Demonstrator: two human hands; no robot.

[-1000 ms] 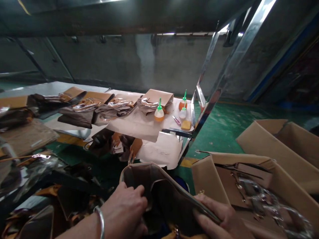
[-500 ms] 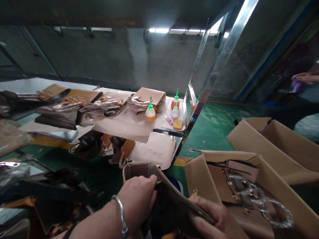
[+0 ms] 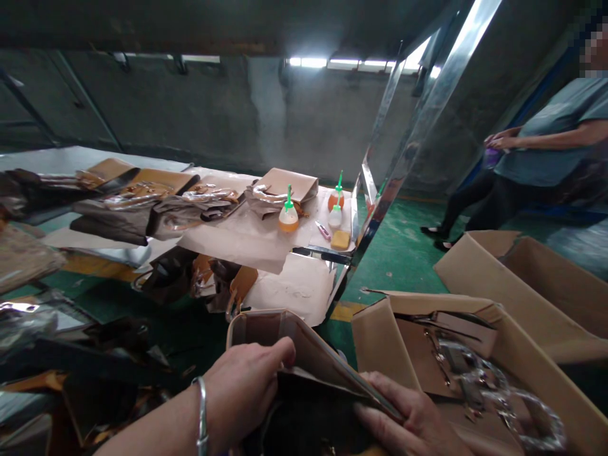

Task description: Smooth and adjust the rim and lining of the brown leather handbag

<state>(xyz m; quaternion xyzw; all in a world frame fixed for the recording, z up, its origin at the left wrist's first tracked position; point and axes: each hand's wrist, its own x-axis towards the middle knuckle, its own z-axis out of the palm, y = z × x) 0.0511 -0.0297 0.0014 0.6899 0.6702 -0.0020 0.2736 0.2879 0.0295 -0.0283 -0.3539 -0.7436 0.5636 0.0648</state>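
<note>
Close in front of me is a dark brown handbag [image 3: 316,415] with a pale lining, its mouth facing up and gaping. My left hand [image 3: 247,383] is closed at the near edge of that mouth, thumb over the rim, and a silver bangle circles the wrist. On the right side, my right hand [image 3: 403,411] pinches the bag's wall, thumb on the near face and fingers over the far one. The bag's lower part lies outside the picture.
Ahead, a paper-covered bench [image 3: 228,244] carries several bags, green-tipped bottles [image 3: 288,218], a pink cutter [image 3: 323,229] and a yellow sponge [image 3: 341,239]. Cardboard boxes [image 3: 380,342] stand right, one holding wrapped bag parts. A metal post [image 3: 408,145] rises beside the bench. A person [image 3: 546,139] walks beyond.
My left hand has shifted slightly left and the bag's mouth shows wider. At the right, the walking person has come further into view, moving left.
</note>
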